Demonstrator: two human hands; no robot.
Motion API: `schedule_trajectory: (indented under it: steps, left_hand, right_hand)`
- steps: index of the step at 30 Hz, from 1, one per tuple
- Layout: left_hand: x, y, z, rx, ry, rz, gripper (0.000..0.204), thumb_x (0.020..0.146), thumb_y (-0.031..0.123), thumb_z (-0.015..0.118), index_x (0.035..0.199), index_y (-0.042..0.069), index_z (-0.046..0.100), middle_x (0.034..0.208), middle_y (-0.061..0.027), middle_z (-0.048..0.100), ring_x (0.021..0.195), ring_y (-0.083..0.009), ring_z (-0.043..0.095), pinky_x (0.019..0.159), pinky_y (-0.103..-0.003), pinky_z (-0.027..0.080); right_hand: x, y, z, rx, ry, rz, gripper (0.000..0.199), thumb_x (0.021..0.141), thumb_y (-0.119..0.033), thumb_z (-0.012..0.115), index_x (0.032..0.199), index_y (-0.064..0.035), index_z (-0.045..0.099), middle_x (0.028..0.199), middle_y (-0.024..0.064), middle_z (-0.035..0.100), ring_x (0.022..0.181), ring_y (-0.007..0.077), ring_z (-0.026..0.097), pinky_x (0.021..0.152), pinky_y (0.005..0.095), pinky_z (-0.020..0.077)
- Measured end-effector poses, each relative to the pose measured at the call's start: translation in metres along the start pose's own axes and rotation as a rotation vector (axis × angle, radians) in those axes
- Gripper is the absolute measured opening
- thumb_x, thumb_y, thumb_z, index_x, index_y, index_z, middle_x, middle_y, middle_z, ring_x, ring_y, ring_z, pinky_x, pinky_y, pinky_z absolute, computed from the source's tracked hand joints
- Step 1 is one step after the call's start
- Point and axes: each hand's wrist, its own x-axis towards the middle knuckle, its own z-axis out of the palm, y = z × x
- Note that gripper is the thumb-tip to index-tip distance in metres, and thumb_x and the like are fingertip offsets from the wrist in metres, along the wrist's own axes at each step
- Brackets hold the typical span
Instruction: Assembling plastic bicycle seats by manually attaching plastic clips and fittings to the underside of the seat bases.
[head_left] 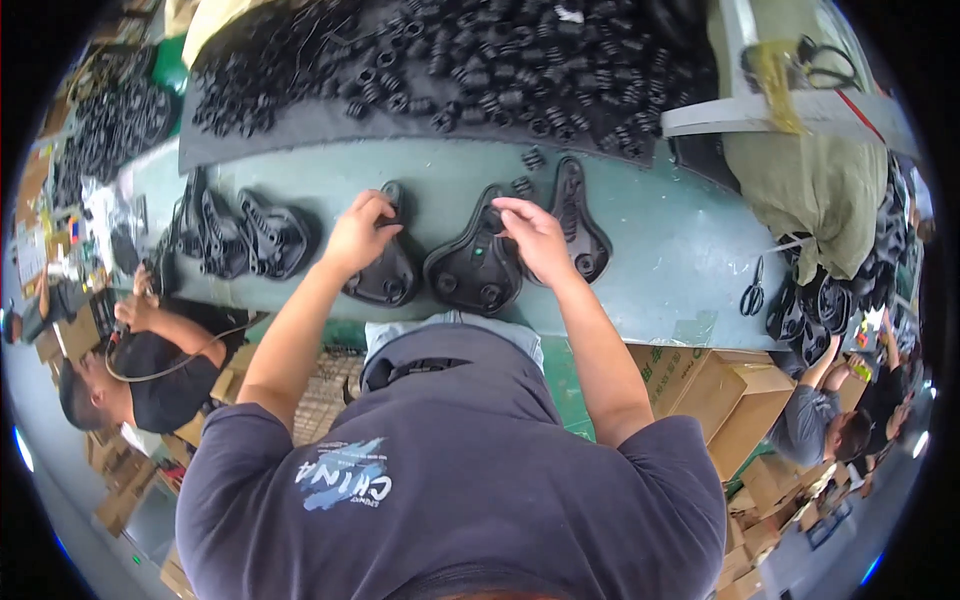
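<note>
Several black bicycle saddles lie underside up on the green table [650, 250]. My left hand [358, 236] is at the narrow nose of one saddle [385, 277], its fingers curled and pressed together. Whatever they hold is hidden. My right hand [537, 238] pinches at the nose of the saddle beside it [470, 270]; what sits between thumb and fingers is too small to make out. Another saddle [588, 240] lies just right of that hand. Two small ribbed black plastic parts, one a loose ribbed piece [532, 159], lie beyond the right hand.
A large heap of ribbed black parts [500, 80] covers a dark mat at the back. More saddles [275, 235] stand at the left. Scissors [753, 290] lie at the right, near a green cloth bundle [810, 190]. Cardboard boxes [720, 395] stand below. Co-workers sit at both sides.
</note>
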Motion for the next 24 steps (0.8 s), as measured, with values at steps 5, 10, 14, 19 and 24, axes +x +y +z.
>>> schedule_trajectory:
  steps: [5,10,14,19,24]
  left_hand:
    - [-0.104,-0.052,-0.048,0.041,-0.051,0.072,0.033,0.082,0.015,0.087,0.096,0.004,0.059,0.120,-0.0170,0.069,0.103,-0.0402,0.069,0.086,-0.046,0.059]
    - [-0.153,-0.096,-0.035,0.140,-0.144,0.429,0.026,0.079,0.017,0.081,0.092,0.005,0.063,0.121,-0.0156,0.072,0.112,-0.0359,0.069,0.098,-0.046,0.057]
    - [-0.150,-0.092,-0.035,0.229,-0.018,0.486,0.025,0.075,0.021,0.074,0.093,0.006,0.066,0.122,-0.0117,0.073,0.123,-0.0322,0.066,0.109,-0.048,0.051]
    - [-0.150,-0.111,-0.045,0.114,0.096,0.266,0.032,0.075,0.018,0.082,0.100,0.004,0.070,0.124,-0.0093,0.073,0.131,-0.0353,0.061,0.112,-0.049,0.049]
    - [-0.124,-0.118,-0.049,0.153,0.018,0.302,0.034,0.078,0.022,0.084,0.103,0.004,0.069,0.122,-0.0107,0.071,0.136,-0.0382,0.056,0.116,-0.051,0.045]
  right_hand:
    - [-0.022,0.023,0.112,-0.759,-0.180,-0.468,0.039,0.092,-0.011,0.074,0.130,-0.0026,0.068,0.106,0.0158,0.065,0.099,0.0363,0.066,0.088,0.0434,0.0549]
    - [-0.035,0.077,0.188,-0.900,-0.554,-0.599,0.024,0.089,-0.010,0.071,0.112,-0.0030,0.067,0.112,0.0170,0.058,0.108,0.0378,0.061,0.093,0.0461,0.0535]
    - [-0.043,0.093,0.208,-1.158,-0.552,-0.677,0.014,0.092,-0.010,0.061,0.104,-0.0034,0.061,0.109,0.0168,0.056,0.112,0.0378,0.059,0.095,0.0477,0.0528]
    - [-0.033,0.092,0.215,-1.240,-0.358,-0.559,0.021,0.089,-0.008,0.061,0.110,-0.0044,0.060,0.111,0.0180,0.055,0.112,0.0382,0.059,0.094,0.0481,0.0519]
    - [-0.019,0.073,0.219,-1.438,-0.344,-0.553,0.022,0.088,-0.006,0.059,0.109,-0.0042,0.059,0.112,0.0169,0.055,0.113,0.0377,0.059,0.097,0.0478,0.0525]
